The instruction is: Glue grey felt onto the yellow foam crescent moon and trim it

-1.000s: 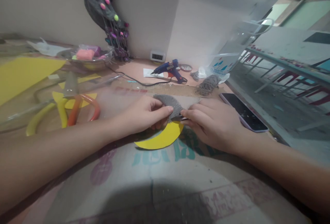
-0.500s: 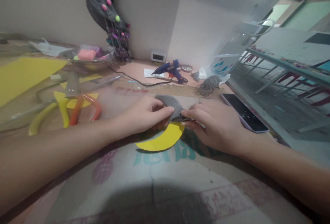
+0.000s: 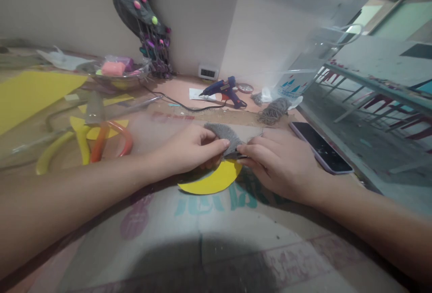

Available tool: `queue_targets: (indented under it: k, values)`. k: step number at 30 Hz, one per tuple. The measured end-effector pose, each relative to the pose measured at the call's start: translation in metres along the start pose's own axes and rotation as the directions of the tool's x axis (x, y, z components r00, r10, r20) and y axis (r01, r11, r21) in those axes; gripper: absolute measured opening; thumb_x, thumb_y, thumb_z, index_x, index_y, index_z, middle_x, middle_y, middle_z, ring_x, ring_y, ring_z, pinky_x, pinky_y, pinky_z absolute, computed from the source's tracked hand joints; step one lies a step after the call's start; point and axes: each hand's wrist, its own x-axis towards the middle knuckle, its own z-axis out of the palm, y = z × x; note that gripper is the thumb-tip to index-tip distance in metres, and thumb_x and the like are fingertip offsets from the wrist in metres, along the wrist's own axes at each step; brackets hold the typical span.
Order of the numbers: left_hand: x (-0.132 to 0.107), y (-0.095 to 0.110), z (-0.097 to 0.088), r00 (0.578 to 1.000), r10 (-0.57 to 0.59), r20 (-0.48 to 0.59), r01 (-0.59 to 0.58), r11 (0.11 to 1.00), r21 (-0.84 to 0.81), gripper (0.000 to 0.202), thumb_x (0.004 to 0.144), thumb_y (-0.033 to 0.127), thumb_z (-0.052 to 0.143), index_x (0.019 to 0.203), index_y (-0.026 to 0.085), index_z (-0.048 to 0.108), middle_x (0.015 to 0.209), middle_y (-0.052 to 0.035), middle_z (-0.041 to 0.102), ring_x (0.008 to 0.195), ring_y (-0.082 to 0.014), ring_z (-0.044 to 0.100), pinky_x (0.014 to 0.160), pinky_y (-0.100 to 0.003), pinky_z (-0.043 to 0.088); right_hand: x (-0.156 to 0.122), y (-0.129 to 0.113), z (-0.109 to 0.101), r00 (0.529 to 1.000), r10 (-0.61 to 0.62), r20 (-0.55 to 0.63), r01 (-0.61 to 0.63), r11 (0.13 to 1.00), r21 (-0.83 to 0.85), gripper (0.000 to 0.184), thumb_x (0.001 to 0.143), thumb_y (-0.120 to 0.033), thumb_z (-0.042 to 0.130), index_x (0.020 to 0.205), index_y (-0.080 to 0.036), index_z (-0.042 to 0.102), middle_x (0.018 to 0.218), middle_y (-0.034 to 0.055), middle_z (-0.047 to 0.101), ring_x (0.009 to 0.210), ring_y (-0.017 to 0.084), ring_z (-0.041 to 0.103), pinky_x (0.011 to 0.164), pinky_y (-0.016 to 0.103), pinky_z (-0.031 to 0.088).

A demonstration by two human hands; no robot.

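A yellow crescent point(image 3: 214, 180), which looks like card, is held over the cardboard in the middle. Its upper part is covered with grey yarn point(image 3: 221, 133). My left hand point(image 3: 197, 146) is closed around the wrapped part, thumb on top and fingers partly hidden behind it. With thumb and forefinger, my right hand point(image 3: 280, 162) pinches at the right edge of the grey wrapping, where it meets the bare yellow. Just what lies between those fingertips is too small to tell. Beyond the right hand sits a loose bundle of grey yarn point(image 3: 275, 110).
Scissors point(image 3: 94, 137) with yellow and orange handles lie left, near yellow sheet material point(image 3: 37, 97). A blue glue gun point(image 3: 224, 90) rests behind, its cord running left. A phone point(image 3: 320, 146) lies right by the table edge. A bowl point(image 3: 118, 81) of bagged material stands back left.
Both hands keep their hold on the crescent with hardly any movement. The camera view has shifted very slightly.
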Motion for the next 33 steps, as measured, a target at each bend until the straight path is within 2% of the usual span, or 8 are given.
queue_targets:
  k: [5,12,29,33]
  values:
    - [0.0001,-0.0008,0.0,1.0,-0.009,-0.01,0.009,1.0,0.006,0.043,0.087,0.047,0.051,0.058,0.017,0.058,0.052,-0.0012,0.059,0.046,-0.0104,0.052,0.044,-0.02,0.038,0.0004,-0.0015,-0.0001,0.999,0.032,0.036,-0.032,0.999,0.005,0.018,0.095,-0.022,0.048,0.09,-0.015,0.064,0.071,0.0027,0.063,0.064,0.016,0.049,0.059,0.029,0.028]
    - [-0.0006,-0.0008,0.0003,0.999,-0.031,0.006,0.032,0.999,-0.008,0.043,0.087,0.048,0.051,0.058,0.017,0.057,0.052,-0.0012,0.057,0.045,-0.01,0.051,0.043,-0.019,0.037,0.0003,-0.0023,-0.0018,0.997,0.007,0.076,-0.004,1.0,-0.031,0.016,0.094,-0.019,0.049,0.092,-0.014,0.064,0.073,0.0031,0.062,0.066,0.017,0.047,0.06,0.03,0.028]
    - [0.0016,-0.0015,0.0002,0.999,-0.034,-0.005,0.034,0.998,-0.044,0.041,0.087,0.045,0.052,0.057,0.017,0.058,0.051,-0.0006,0.058,0.045,-0.0099,0.052,0.044,-0.02,0.039,0.0003,-0.0012,-0.0032,0.999,-0.029,0.044,0.032,0.998,-0.06,0.017,0.093,-0.016,0.048,0.088,-0.015,0.064,0.075,0.0048,0.064,0.067,0.016,0.048,0.059,0.03,0.031]
    - [0.005,-0.0029,-0.0016,0.998,-0.047,0.038,0.05,0.996,-0.073,0.041,0.087,0.044,0.052,0.059,0.017,0.06,0.052,-0.0014,0.06,0.044,-0.01,0.053,0.044,-0.021,0.041,0.0005,-0.0022,-0.0032,0.998,-0.024,0.064,0.03,0.996,-0.079,0.015,0.092,-0.016,0.05,0.089,-0.014,0.065,0.074,0.0042,0.063,0.068,0.017,0.048,0.059,0.031,0.031]
